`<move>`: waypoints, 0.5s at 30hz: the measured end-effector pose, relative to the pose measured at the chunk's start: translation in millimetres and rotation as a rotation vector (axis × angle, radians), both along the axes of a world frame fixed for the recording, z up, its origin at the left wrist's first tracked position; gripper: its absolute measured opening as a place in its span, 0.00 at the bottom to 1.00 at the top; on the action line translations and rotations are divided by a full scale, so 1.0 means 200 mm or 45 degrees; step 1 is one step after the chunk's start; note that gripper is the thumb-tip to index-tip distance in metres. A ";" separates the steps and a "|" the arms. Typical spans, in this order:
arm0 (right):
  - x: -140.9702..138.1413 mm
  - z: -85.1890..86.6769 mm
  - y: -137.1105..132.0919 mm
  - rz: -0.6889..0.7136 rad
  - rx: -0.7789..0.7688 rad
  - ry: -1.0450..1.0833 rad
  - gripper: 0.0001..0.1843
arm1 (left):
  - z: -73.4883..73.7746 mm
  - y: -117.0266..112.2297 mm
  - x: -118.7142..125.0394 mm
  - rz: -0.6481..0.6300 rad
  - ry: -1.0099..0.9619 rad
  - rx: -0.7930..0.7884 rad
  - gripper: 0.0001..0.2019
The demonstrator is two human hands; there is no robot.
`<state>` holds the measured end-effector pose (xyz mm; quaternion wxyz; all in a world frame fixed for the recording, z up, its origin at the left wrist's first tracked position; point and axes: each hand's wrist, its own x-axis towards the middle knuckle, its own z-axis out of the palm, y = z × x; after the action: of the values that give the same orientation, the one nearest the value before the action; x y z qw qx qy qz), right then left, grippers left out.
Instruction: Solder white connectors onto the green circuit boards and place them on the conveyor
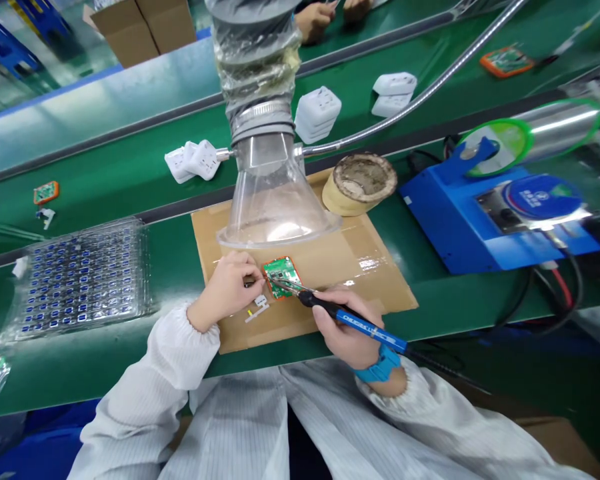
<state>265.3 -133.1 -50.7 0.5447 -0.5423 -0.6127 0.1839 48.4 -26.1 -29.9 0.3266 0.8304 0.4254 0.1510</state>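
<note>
A small green circuit board [282, 276] with an orange edge lies on a sheet of cardboard [370, 267]. My left hand [227, 288] is closed at the board's left edge, fingers pinched on something small I cannot make out. My right hand [347, 327] grips a blue-handled soldering iron [353, 319]; its tip rests on the board. A few small white parts [258, 307] lie on the cardboard just below my left hand. A clear fume-extraction funnel [275, 200] hangs right above and behind the board.
A blue soldering station [460, 220] with a solder spool [500, 143] stands at the right. A round tip-cleaning sponge [363, 181] sits behind the cardboard. A clear tray of blue parts [80, 277] lies left. White socket housings [317, 113] ride the green belt; another person's hands [313, 20] work at the top.
</note>
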 end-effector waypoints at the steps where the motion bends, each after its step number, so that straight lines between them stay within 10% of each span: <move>1: 0.00 0.00 0.00 0.005 0.002 -0.003 0.07 | 0.00 0.00 0.00 -0.003 0.005 -0.006 0.08; 15: 0.00 -0.02 -0.01 0.073 0.034 0.026 0.10 | 0.00 0.01 0.00 -0.037 -0.028 -0.016 0.08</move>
<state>264.8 -134.6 -54.2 0.5525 -0.5153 -0.6248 0.1968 48.1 -23.2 -30.9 0.3386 0.8327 0.4107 0.1526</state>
